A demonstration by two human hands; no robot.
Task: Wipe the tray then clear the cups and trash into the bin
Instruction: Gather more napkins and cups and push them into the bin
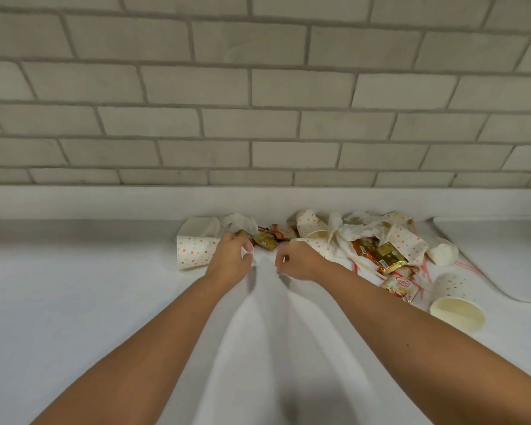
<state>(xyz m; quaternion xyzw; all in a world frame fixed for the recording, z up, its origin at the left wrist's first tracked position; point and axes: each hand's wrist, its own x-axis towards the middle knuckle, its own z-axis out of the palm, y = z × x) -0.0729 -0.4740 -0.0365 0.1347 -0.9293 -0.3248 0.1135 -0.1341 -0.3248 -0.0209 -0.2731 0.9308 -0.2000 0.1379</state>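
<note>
Now both hands, the left hand (231,257) and the right hand (299,261), pinch the white cloth (267,332) at frame centre, while the trash (374,250) spreads rightward, nearer the right hand, toward the tray (503,240).

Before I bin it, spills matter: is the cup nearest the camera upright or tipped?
Tipped: the dotted cup lies sideways, its open mouth showing no liquid.

Soft, even light falls from above; my forearms cast faint grey shadows on the white desk (74,302). No harsh glare. The brick wall (258,87) bows at the edges from the wide lens. Fine detail looks slightly soft and smeared throughout.
</note>
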